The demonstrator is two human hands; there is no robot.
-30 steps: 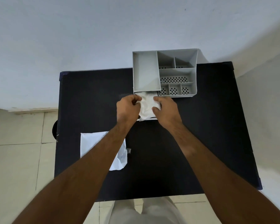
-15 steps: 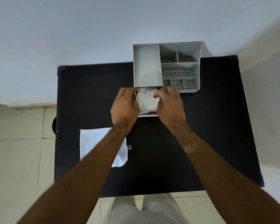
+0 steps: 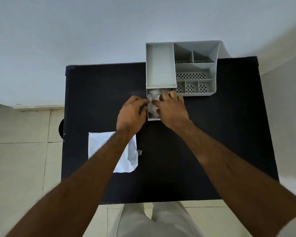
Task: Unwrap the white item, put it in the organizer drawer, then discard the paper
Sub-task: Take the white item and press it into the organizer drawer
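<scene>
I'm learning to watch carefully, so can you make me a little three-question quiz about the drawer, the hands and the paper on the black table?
1. True or false: the drawer of the grey organizer is pulled out.
2. Where is the white item? A) on the floor B) in the drawer C) in a top compartment
3. Fill in: the flat white paper lies on the table partly under the ____ forearm.

Key:
1. True.
2. B; the right hand presses on it, the left hand is at the drawer's side.
3. Left.
</scene>
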